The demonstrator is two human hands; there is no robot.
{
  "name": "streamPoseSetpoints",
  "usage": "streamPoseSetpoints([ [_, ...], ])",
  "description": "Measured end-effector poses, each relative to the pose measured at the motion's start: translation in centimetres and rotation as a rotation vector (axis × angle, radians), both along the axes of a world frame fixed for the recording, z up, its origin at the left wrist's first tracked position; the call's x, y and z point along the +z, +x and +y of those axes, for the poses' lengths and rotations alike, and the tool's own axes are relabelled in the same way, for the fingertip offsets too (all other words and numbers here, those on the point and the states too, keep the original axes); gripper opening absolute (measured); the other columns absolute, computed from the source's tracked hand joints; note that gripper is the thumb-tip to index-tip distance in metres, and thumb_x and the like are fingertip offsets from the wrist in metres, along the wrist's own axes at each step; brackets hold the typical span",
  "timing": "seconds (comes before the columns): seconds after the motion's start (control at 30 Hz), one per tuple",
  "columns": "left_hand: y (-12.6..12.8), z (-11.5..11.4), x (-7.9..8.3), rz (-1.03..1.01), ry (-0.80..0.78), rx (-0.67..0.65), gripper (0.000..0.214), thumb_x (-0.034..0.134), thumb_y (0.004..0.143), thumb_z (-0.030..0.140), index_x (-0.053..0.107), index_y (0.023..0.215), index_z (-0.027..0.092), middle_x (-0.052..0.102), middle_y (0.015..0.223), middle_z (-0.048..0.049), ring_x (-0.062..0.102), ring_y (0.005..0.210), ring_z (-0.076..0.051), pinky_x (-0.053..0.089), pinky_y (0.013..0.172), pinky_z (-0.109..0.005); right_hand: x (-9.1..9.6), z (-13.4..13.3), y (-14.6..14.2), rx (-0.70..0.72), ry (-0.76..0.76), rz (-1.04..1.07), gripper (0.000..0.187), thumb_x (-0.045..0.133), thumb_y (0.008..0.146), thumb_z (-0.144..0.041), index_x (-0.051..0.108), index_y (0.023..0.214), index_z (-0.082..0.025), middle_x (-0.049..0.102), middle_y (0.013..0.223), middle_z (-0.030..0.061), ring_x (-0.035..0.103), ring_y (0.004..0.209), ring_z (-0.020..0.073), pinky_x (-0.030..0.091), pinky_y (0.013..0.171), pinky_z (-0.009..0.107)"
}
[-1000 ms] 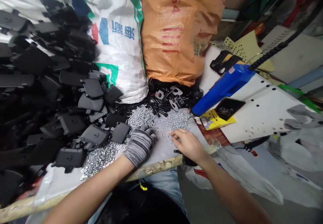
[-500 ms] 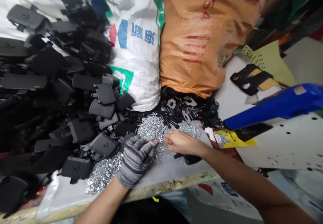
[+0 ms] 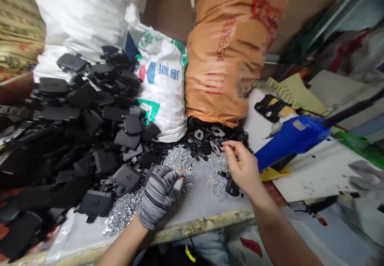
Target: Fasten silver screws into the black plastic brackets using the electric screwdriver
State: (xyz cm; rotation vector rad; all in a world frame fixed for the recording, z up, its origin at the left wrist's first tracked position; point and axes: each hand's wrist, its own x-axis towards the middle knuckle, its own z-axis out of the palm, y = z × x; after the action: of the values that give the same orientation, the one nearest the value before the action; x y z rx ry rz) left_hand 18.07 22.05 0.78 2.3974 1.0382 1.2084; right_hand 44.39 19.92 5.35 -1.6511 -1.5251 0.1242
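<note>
My left hand (image 3: 160, 196), in a grey striped glove with bare fingertips, is closed in a pinch at the near edge of a pile of silver screws (image 3: 180, 158). Whatever lies between its fingers is too small to make out. My bare right hand (image 3: 243, 168) is raised over a second, finer pile of small metal pieces (image 3: 217, 164). Its thumb and forefinger tips come close together near some flat metal plates (image 3: 215, 147); any object between them is not visible. Beside its wrist lies a small black part (image 3: 232, 188).
Black plastic parts (image 3: 100, 160) are heaped at left, with small silver nuts or washers (image 3: 121, 212) in front. A white sack (image 3: 165, 110) and an orange sack (image 3: 217, 86) stand behind. A blue tool (image 3: 294, 138) lies at right, near the worn table edge (image 3: 207, 222).
My right hand has moved away from my left, to the right and slightly up, over the finer metal pile. My left hand stays pinched by the screws. The camera view has shifted.
</note>
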Motion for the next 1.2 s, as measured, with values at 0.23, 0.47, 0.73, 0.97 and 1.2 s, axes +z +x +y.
streamPoseSetpoints([
  [0.23, 1.2, -2.7, -0.3, 0.0, -0.124, -0.08, 0.021, 0.056, 0.097, 0.024, 0.073, 0.11, 0.025, 0.075, 0.101, -0.002, 0.068, 0.095, -0.019, 0.054, 0.09, -0.034, -2.5, 6.9, 0.3, -0.17, -0.471, -0.273, 0.025, 0.064, 0.087, -0.024, 0.069, 0.107, -0.008, 0.068, 0.111, 0.028, 0.071, 0.098, 0.0382, 0.054, 0.084, 0.047],
  [0.47, 1.7, -1.6, -1.0, -0.041, -0.087, 0.08, 0.03, 0.057, 0.097, 0.027, 0.064, 0.126, 0.025, 0.07, 0.119, -0.006, 0.065, 0.112, -0.023, 0.052, 0.102, -0.043, -1.7, 6.0, 2.3, -0.195, -0.395, -0.186, 0.018, 0.054, 0.091, -0.02, 0.07, 0.096, -0.014, 0.07, 0.105, 0.0217, 0.07, 0.099, 0.0325, 0.051, 0.088, 0.042],
  [0.73, 3.5, -1.4, -1.2, -0.232, -0.152, -0.106, 0.048, 0.042, 0.103, 0.046, 0.04, 0.145, 0.023, 0.049, 0.15, -0.0169, 0.051, 0.138, -0.028, 0.047, 0.111, -0.046, -2.2, -2.5, -2.1, 0.324, -0.453, 0.533, 0.045, 0.049, 0.092, -0.065, 0.058, 0.092, -0.021, 0.046, 0.05, -0.0072, 0.04, 0.038, 0.011, 0.036, 0.038, 0.022],
  [0.97, 2.8, -4.5, 1.3, -0.156, -0.51, -0.401, 0.057, 0.04, 0.095, 0.069, 0.068, 0.087, 0.02, 0.068, 0.086, -0.0058, 0.063, 0.082, -0.019, 0.052, 0.081, -0.032, -2.5, -5.2, -6.4, 0.174, -0.14, 0.326, 0.021, 0.048, 0.101, -0.042, 0.058, 0.098, -0.024, 0.068, 0.084, 0.0022, 0.06, 0.064, 0.0137, 0.049, 0.061, 0.025],
  [1.2, 3.4, -6.7, 2.1, -0.159, -0.49, -0.435, 0.057, 0.036, 0.097, 0.066, 0.068, 0.087, 0.019, 0.069, 0.083, -0.0062, 0.059, 0.075, -0.019, 0.047, 0.074, -0.032, -3.8, -6.1, -7.0, 0.272, -0.229, 0.362, 0.019, 0.044, 0.104, -0.036, 0.056, 0.098, -0.023, 0.067, 0.079, -0.0008, 0.058, 0.056, 0.0115, 0.048, 0.059, 0.025],
])
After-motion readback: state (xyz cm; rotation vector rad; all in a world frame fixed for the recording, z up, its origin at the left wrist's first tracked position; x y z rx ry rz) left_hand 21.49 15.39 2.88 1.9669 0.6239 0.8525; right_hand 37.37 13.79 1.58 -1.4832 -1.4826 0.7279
